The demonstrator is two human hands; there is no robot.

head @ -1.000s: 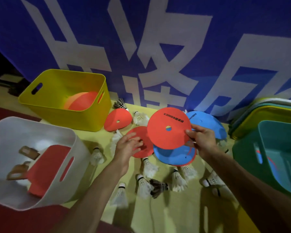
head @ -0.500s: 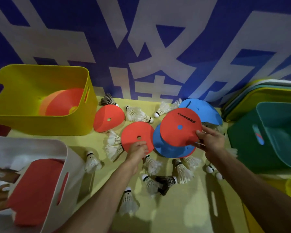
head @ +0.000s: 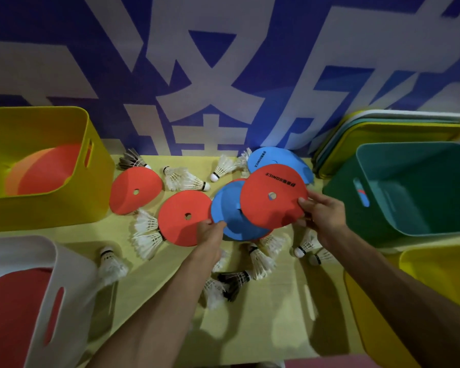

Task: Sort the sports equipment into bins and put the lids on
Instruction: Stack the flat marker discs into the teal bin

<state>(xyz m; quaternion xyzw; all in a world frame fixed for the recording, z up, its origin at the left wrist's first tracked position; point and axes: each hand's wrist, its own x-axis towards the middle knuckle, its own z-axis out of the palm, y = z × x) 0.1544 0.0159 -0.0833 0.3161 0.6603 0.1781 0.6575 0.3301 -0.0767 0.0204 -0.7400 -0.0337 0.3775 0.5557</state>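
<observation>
forearms [head: 170, 301]: both bare | left hand [head: 211, 233]: bare | right hand [head: 324, 217]: bare

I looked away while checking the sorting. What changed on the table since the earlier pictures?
The left hand, open above the nearer plain red disc a second ago, has dropped onto its near edge. The right hand still pinches the printed red disc; bins and shuttlecocks lie unmoved.
</observation>
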